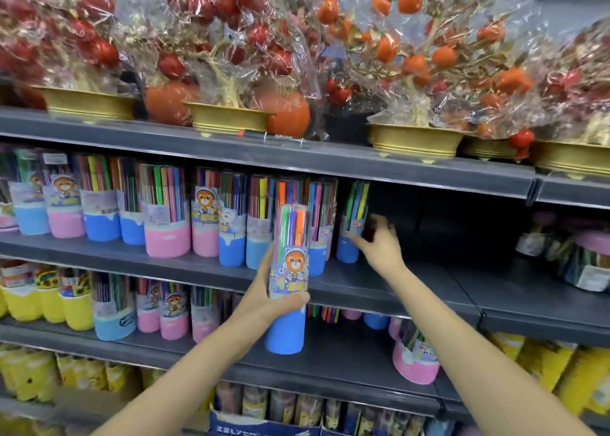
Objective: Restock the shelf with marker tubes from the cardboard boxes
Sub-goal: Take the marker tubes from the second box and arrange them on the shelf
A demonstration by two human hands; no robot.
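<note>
One clear, blue-based marker tube of bright pens: our left hand grips it; beside it, our right hand reaches open-fingered.

Single head-worn view, wide-angle, looking forward and slightly down at store shelving close in front. Shelf edges run tilted, upper left to lower right of frame. Both forearms enter from the bottom edge. Edges of frame blurred.
</note>
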